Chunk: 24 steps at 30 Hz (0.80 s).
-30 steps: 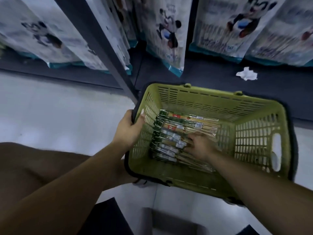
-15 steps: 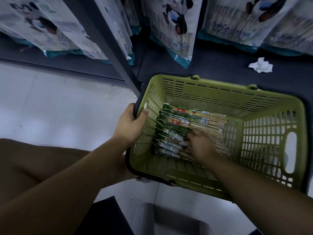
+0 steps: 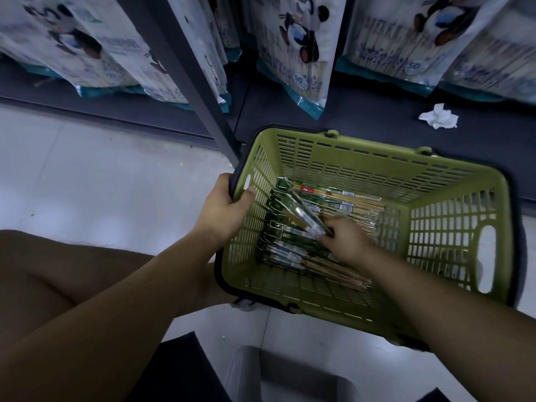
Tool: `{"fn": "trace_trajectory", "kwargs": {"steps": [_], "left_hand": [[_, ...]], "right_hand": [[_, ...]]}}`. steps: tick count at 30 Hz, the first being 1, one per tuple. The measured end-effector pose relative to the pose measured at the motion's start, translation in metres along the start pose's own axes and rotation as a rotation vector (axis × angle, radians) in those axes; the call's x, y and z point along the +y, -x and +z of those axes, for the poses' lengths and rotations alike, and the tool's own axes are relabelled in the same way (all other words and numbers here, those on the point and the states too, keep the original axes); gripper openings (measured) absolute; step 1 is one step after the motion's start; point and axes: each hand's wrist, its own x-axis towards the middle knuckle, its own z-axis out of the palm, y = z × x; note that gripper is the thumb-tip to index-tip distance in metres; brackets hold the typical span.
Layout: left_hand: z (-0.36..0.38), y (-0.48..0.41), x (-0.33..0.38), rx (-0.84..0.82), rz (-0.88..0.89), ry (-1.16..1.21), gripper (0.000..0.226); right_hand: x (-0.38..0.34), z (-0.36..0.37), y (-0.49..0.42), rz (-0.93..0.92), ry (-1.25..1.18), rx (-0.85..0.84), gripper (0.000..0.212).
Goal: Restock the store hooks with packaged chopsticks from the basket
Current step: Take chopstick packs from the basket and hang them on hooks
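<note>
Left hand grips basket rim, steadying it; right hand pinches one chopstick packet, tilted up off pile inside basket; pinch firmly, raise yours straight up so slippery neighbours don't drag along.

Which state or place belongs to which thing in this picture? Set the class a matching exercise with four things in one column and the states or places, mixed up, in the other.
Column 1
1. left hand
2. right hand
3. crumpled white paper
4. green basket

Column 2
A. lies on the dark shelf base behind the basket
B. grips the basket's rim
C. holds a pile of chopstick packs
D. pinches one pack, tilted up from the pile

Pairs: 1-B, 2-D, 3-A, 4-C
</note>
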Motion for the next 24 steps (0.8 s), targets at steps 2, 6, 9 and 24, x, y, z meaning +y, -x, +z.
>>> {"fn": "trace_trajectory", "kwargs": {"steps": [2, 6, 9, 24], "left_hand": [[-0.001, 0.005, 0.006, 0.012, 0.030, -0.041, 0.045], [-0.003, 0.020, 0.029, 0.270, 0.382, -0.393, 0.058], [0.000, 0.027, 0.051, 0.122, 0.393, -0.268, 0.043], [-0.028, 0.018, 0.071, -0.085, -0.030, 0.620, 0.038]], "right_hand": [[-0.015, -0.016, 0.003, -0.010, -0.138, 0.031, 0.009], [-0.068, -0.044, 0.018, -0.115, -0.369, 0.110, 0.003], [-0.110, -0.056, 0.033, -0.194, -0.542, 0.117, 0.016], [-0.055, -0.028, 0.022, 0.077, -0.363, 0.025, 0.028]]}}
